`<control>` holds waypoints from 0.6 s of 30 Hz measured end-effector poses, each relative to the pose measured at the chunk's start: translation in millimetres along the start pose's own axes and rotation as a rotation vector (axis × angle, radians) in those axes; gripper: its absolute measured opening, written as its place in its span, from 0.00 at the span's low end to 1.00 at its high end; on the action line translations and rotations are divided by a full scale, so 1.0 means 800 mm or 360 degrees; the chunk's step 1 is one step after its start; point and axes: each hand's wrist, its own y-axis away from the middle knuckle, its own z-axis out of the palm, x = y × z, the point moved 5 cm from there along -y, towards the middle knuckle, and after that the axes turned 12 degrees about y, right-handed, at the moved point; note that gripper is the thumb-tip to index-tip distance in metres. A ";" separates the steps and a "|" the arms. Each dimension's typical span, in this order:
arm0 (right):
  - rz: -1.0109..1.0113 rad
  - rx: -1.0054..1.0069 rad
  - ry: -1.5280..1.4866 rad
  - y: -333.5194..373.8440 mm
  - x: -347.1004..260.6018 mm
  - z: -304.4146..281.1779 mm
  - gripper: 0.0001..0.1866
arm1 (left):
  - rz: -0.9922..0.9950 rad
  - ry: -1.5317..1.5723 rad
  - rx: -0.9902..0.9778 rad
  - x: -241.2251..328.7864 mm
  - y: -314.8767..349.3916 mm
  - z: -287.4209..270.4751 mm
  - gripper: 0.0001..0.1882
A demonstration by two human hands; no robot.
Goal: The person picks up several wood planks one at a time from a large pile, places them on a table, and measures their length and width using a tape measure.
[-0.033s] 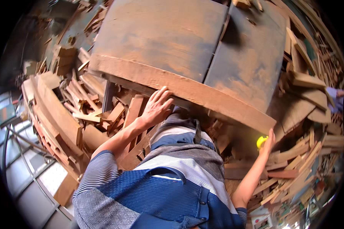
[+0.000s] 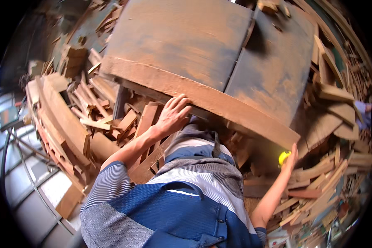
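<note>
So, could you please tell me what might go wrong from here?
The long plank lies along the near edge of the tabletop, so it could slip toward the person if the left hand pulls it.

The right hand has a yellow object beside the plank's end; if dropped, it might be lost among the wood pieces below.
</note>
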 end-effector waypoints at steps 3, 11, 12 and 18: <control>0.0097 -0.0151 -0.0066 -0.020 0.020 0.000 0.34 | -0.0051 -0.0028 0.0096 -0.004 -0.018 -0.016 0.28; 0.0279 -0.0227 0.0205 -0.027 0.006 0.003 0.44 | 0.0115 -0.0088 -0.0150 -0.009 -0.082 -0.016 0.42; 0.0318 -0.0244 0.0199 -0.025 0.000 0.005 0.44 | 0.0159 -0.0104 -0.0173 -0.011 -0.091 -0.011 0.42; 0.0217 -0.0269 0.0248 -0.022 -0.024 0.011 0.46 | 0.0273 -0.0022 -0.0249 -0.010 -0.128 0.013 0.44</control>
